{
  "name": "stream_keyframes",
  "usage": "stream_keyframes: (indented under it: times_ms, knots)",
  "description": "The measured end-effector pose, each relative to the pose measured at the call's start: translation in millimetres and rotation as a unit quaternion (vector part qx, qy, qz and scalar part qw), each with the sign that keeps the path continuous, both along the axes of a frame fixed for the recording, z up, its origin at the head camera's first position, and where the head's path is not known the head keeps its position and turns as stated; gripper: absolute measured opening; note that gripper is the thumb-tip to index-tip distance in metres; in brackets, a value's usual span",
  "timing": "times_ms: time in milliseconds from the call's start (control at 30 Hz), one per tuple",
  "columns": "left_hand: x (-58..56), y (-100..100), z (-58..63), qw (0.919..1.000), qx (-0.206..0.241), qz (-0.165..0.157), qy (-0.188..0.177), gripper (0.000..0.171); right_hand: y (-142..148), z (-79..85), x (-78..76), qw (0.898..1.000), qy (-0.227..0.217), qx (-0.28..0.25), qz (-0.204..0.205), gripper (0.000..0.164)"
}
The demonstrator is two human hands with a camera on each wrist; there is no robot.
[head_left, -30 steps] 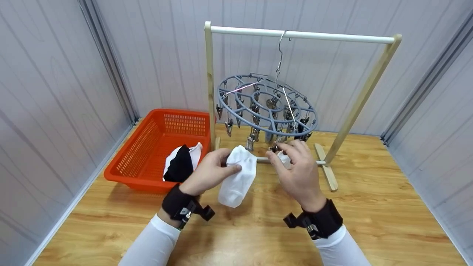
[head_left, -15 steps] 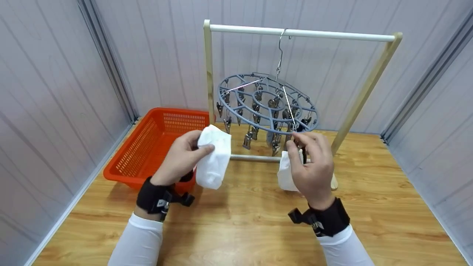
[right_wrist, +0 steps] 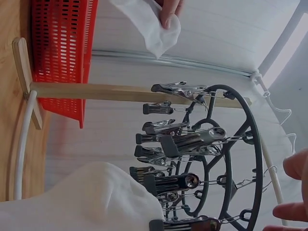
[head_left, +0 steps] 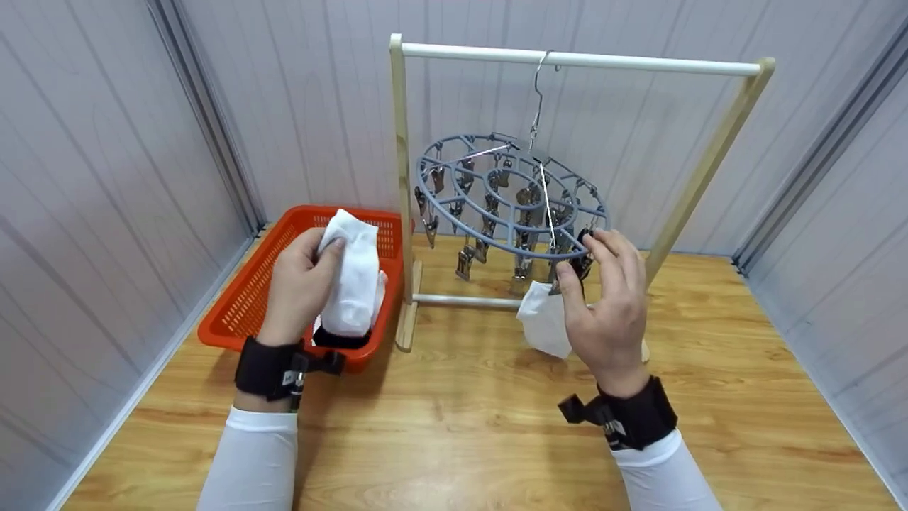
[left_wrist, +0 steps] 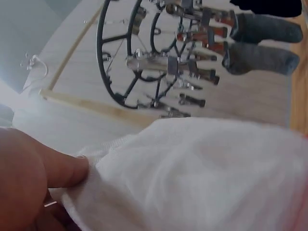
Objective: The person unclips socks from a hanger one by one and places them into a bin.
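In the head view my left hand (head_left: 301,284) pinches a white sock (head_left: 355,277) by its upper edge, thumb on the near side. The sock hangs in front of the red basket's near right part. My right hand (head_left: 610,319) is beside the right edge of a round grey clip hanger (head_left: 525,253), fingers spread and relaxed, holding nothing. Another white sock (head_left: 543,323) hangs below the hanger, left of that hand. The right wrist view shows this white sock (right_wrist: 106,197) held in a metal clip (right_wrist: 185,225), with my fingers (right_wrist: 294,211) apart from it.
The red basket (head_left: 241,312) stands left, with black and white cloth inside. A wooden stand with a white top bar (head_left: 638,62) carries the hanger and its several metal clips. Grey socks (left_wrist: 262,57) and a black cloth piece hang at the far side in the left wrist view.
My left hand has moved left with its white sock, from near the hanger to the basket. My right hand has let go of a clip and shifted right and up; the other sock hangs there.
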State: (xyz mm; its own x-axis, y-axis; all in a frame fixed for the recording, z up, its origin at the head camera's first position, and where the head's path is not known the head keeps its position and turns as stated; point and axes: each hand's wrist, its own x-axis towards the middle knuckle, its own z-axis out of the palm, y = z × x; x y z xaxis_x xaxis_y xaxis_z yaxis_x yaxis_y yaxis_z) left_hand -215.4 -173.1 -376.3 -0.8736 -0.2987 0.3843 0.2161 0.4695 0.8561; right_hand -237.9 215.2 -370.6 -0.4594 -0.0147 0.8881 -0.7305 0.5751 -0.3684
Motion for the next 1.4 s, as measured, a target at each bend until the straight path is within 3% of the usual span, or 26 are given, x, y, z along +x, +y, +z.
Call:
stream_keyframes:
  times_ms: [167, 367, 467, 700, 967, 1067, 1233, 1400]
  knots:
    - [-2.5, -10, -4.3, 0.9988, -0.017, 0.012, -0.045, 0.032, 2, -1.7, 2.5, 1.000, -0.018, 0.006, 0.000, 0.043]
    - [-6.3, -8, -6.9, 0.9933, -0.026, -0.034, -0.107, 0.037, 4, -1.7, 2.7, 0.999, -0.033, 0.010, -0.003, 0.046]
    - [-9.0, -8, -11.1, 0.9918, -0.031, -0.041, -0.117, 0.036, 2, -3.4, 2.5, 0.999, -0.039, 0.016, 0.000, 0.046]
    - [-13.7, -17, -22.0, 0.9899, -0.032, -0.022, -0.137, 0.045, -1, -6.3, 2.7, 0.998, -0.056, 0.034, 0.007, 0.047]
    - [-14.3, -19, -22.5, 0.9829, -0.022, -0.019, -0.182, 0.057, -6, -6.7, 5.4, 0.996, -0.070, 0.053, 0.028, 0.045]
    - [-13.1, -17, -19.2, 0.9853, -0.033, 0.009, -0.168, 0.059, -8, -6.5, 8.0, 0.995, -0.074, 0.062, 0.038, 0.046]
    - [-8.6, -11, -14.1, 0.9905, -0.042, 0.070, -0.111, 0.055, -11, -6.5, 12.4, 0.994, -0.060, 0.070, 0.060, 0.047]
    - [-7.7, 0, -12.5, 0.9966, -0.022, 0.052, -0.060, 0.051, -9, -3.3, 13.5, 0.995, -0.029, 0.048, 0.079, 0.039]
